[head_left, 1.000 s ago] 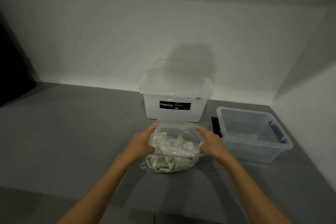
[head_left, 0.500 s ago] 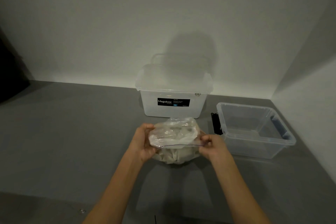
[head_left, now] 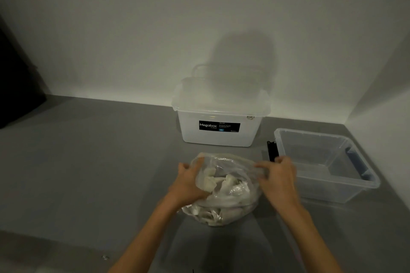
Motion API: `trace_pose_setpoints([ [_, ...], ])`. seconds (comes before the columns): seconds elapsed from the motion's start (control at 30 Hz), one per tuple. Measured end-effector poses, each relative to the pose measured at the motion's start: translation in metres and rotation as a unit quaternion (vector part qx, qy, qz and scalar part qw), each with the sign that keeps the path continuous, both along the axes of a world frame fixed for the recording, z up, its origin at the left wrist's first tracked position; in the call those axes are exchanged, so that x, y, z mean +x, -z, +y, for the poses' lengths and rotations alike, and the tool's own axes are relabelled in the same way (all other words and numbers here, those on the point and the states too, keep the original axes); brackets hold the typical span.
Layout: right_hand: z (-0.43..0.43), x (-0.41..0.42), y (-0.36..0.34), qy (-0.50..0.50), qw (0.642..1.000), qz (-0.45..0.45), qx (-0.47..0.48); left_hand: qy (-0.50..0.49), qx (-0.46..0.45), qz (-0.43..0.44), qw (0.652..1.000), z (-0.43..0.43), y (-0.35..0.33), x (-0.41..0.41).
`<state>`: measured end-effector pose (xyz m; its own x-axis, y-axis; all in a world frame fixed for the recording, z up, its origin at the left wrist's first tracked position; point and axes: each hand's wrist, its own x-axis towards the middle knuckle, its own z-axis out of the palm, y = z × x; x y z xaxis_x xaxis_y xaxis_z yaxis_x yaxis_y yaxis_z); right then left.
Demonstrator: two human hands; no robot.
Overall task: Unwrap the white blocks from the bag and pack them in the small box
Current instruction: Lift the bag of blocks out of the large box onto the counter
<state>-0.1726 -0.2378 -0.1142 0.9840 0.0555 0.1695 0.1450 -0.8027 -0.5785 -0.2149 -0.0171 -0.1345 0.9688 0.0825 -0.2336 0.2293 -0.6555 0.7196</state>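
Gripping the left edge of the clear plastic bag (head_left: 224,197) at its mouth with the left hand (head_left: 188,184), fingers curled into the film. Pinching the right edge of that mouth with the right hand (head_left: 278,178), fingers clenched around the plastic and slightly blurred. Pulling the mouth wide between the two hands. Resting the bag's rounded bottom on the grey desk (head_left: 88,162), toward the middle of the front edge. Looking down through the film at the white blocks (head_left: 209,180) heaped inside, with crumpled wrapping among them.

Working just left of the small box (head_left: 321,190), clear and open-topped, sitting toward the desk's right edge close to the side wall. Overlapping that box's near left corner with the right hand in this view; not telling whether touching or apart. Passing in front of a black clip (head_left: 271,150) on the box's left side, just behind the right knuckles.

Facing a larger translucent tub (head_left: 219,139) with a lid on and a black Megabox label (head_left: 219,126), standing at the desk's back edge against the white wall (head_left: 155,40), apart from the bag.
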Motion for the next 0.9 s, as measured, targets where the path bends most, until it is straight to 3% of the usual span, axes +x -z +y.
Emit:
trace_pose_setpoints([
  [0.07, 0.012, -0.009, -0.017, -0.052, 0.983, -0.175, 0.009, -0.005, 0.056, -0.021, 0.998, 0.000, 0.003, 0.003],
  [0.1, 0.019, -0.010, -0.020, -0.110, 0.975, -0.191, 0.034, -0.001, 0.080, -0.031, 0.996, -0.002, 0.003, 0.005],
  [0.13, 0.025, -0.009, -0.020, -0.173, 0.971, -0.161, 0.035, 0.007, 0.100, -0.036, 0.994, -0.005, 0.001, 0.006],
  [0.2, 0.031, 0.002, -0.006, -0.241, 0.969, -0.015, -0.048, 0.035, 0.138, -0.022, 0.990, -0.009, -0.002, 0.006],
  [0.27, 0.024, 0.015, 0.009, -0.233, 0.947, 0.158, -0.156, 0.069, 0.158, 0.032, 0.984, -0.009, -0.003, 0.003],
  [0.33, 0.014, 0.020, 0.015, -0.209, 0.920, 0.259, -0.206, 0.078, 0.137, 0.097, 0.983, -0.007, -0.005, -0.001],
  [0.43, 0.013, 0.018, 0.011, -0.224, 0.907, 0.279, -0.223, 0.060, 0.108, 0.150, 0.981, -0.006, -0.010, 0.000],
  [0.57, 0.013, 0.024, -0.004, -0.203, 0.925, 0.258, -0.192, 0.027, 0.079, 0.120, 0.989, 0.001, -0.021, 0.015],
  [0.7, 0.010, 0.025, 0.009, -0.190, 0.946, 0.240, -0.110, 0.022, 0.117, 0.130, 0.984, 0.001, -0.013, 0.023],
  [0.83, 0.015, 0.021, 0.031, -0.166, 0.950, 0.255, -0.073, 0.018, 0.180, 0.204, 0.962, -0.007, 0.004, 0.026],
  [0.9, 0.015, 0.024, 0.036, -0.184, 0.943, 0.275, -0.044, 0.010, 0.167, 0.242, 0.956, -0.008, 0.013, 0.029],
])
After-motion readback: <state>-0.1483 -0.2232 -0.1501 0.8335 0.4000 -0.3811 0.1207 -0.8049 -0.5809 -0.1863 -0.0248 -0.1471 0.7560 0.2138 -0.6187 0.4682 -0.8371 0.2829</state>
